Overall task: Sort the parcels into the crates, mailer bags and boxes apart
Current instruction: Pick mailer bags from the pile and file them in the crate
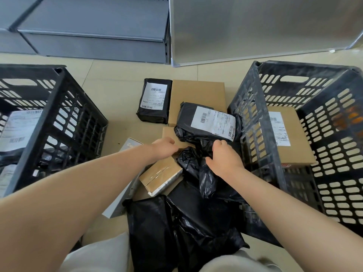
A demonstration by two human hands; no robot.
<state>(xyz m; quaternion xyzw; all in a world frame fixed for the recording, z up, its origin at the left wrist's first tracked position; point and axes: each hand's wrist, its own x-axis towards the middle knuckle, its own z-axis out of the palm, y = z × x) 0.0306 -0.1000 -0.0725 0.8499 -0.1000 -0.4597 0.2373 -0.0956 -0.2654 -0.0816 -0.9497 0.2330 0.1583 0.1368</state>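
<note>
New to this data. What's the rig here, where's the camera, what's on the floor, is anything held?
There is no robot: a person sorts parcels with bare hands. The single picture comes from a wide-angle camera on the person's head, looking forward and down, so both forearms reach in from the bottom.

On the tiled floor lies a pile: black mailer bags, such as the labelled bag and a small labelled bag farther back, plus cardboard boxes, such as the taped box and a large flat box.

The left crate holds bags with labels; the right crate holds a cardboard box.

The left hand rests on a box in the pile. The right hand grips crumpled black bag plastic. Nothing is lifted yet.
</note>
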